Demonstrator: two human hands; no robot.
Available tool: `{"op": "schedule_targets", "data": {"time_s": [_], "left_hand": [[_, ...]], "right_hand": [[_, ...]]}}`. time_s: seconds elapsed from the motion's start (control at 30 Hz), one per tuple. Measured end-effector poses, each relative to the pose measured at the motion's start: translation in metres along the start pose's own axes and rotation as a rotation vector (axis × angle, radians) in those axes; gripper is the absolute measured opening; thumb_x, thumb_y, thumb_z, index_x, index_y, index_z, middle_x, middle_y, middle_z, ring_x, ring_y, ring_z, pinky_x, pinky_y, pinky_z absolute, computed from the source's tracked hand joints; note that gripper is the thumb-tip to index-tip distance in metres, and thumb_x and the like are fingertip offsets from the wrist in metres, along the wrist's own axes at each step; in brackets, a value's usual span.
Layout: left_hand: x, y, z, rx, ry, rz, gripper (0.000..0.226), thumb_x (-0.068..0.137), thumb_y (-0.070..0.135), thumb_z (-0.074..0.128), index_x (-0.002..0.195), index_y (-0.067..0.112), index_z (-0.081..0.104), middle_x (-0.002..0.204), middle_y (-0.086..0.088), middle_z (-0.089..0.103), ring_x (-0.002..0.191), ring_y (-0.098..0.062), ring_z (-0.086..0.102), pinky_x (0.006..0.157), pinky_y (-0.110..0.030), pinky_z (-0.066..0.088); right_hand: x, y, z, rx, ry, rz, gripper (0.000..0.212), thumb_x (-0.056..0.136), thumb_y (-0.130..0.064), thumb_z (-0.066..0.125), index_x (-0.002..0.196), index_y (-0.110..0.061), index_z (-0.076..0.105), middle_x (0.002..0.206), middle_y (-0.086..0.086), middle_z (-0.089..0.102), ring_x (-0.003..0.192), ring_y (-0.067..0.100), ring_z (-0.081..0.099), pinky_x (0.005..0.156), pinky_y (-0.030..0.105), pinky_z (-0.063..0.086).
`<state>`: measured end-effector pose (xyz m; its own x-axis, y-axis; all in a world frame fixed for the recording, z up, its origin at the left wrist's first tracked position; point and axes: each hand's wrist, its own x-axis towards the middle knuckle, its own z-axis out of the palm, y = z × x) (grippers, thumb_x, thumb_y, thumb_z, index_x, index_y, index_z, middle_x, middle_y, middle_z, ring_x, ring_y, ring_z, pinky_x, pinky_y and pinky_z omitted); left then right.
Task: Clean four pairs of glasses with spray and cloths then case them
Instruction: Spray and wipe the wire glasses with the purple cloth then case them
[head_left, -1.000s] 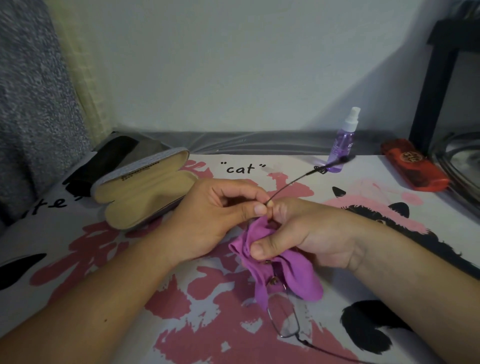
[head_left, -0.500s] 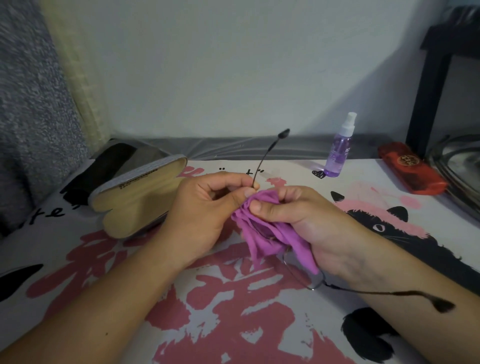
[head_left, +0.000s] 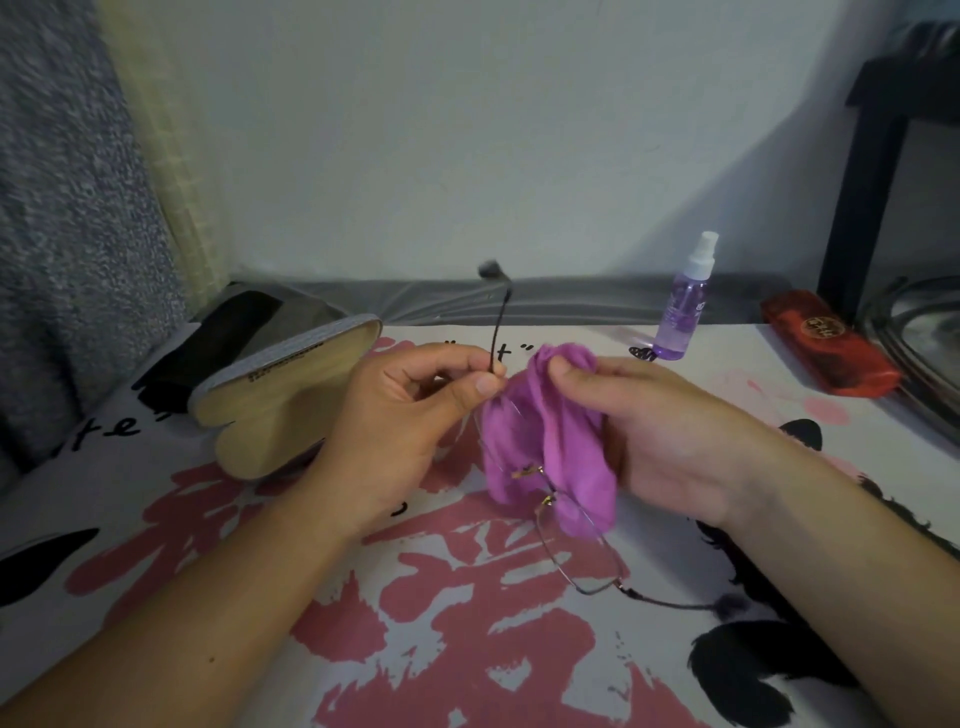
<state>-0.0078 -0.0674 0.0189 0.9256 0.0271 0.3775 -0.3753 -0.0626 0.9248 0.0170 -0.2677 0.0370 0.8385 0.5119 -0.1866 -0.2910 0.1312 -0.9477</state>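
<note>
Strain on the thin wire-frame glasses (head_left: 576, 540) is the main risk: the left hand (head_left: 410, 415) pinches one temple near its hinge while the right hand (head_left: 654, 431) grips the purple cloth (head_left: 545, 447) bunched over a lens above the bench (head_left: 156, 519), so hard rubbing could bend the frame or bridge. Compared with half a second ago, the raised temple tip leans left and the free lens hangs lower, closer to the person.
</note>
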Motion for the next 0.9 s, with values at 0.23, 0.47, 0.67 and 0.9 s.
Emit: {"op": "schedule_targets", "data": {"time_s": [0.23, 0.47, 0.67, 0.9], "left_hand": [[0.001, -0.006, 0.002, 0.038, -0.123, 0.057, 0.011, 0.078, 0.019, 0.077, 0.086, 0.026, 0.08, 0.089, 0.001, 0.071, 0.087, -0.014, 0.067, 0.083, -0.026, 0.053], [0.002, -0.008, 0.003, 0.035, -0.195, 0.015, 0.015, 0.078, 0.015, 0.074, 0.092, 0.009, 0.078, 0.089, -0.002, 0.073, 0.087, -0.015, 0.069, 0.083, -0.025, 0.053], [0.002, -0.001, -0.006, -0.152, -0.301, -0.099, 0.015, 0.077, 0.004, 0.078, 0.082, 0.017, 0.081, 0.087, 0.002, 0.073, 0.087, -0.013, 0.069, 0.081, -0.022, 0.052], [0.003, -0.001, -0.012, -0.147, -0.375, -0.097, 0.012, 0.079, 0.004, 0.073, 0.086, 0.012, 0.079, 0.087, -0.003, 0.072, 0.086, -0.015, 0.067, 0.081, -0.023, 0.052]], "right_hand": [[-0.001, 0.016, 0.013, -0.158, -0.17, 0.185, 0.044, 0.083, -0.014, 0.074, 0.116, 0.01, 0.057, 0.105, 0.025, 0.061, 0.099, 0.038, 0.051, 0.094, 0.056, 0.039], [0.0, 0.019, 0.019, -0.185, -0.003, 0.061, 0.031, 0.087, -0.002, 0.071, 0.113, 0.012, 0.062, 0.098, 0.024, 0.067, 0.093, 0.036, 0.063, 0.105, 0.06, 0.044], [-0.004, 0.017, 0.02, -0.22, -0.07, 0.068, 0.02, 0.097, -0.009, 0.059, 0.106, 0.007, 0.067, 0.093, 0.026, 0.064, 0.083, 0.037, 0.059, 0.081, 0.055, 0.052], [-0.002, 0.018, 0.02, -0.175, -0.074, 0.051, 0.01, 0.085, -0.002, 0.073, 0.094, -0.002, 0.07, 0.084, 0.016, 0.068, 0.075, 0.026, 0.066, 0.076, 0.035, 0.052]]}}
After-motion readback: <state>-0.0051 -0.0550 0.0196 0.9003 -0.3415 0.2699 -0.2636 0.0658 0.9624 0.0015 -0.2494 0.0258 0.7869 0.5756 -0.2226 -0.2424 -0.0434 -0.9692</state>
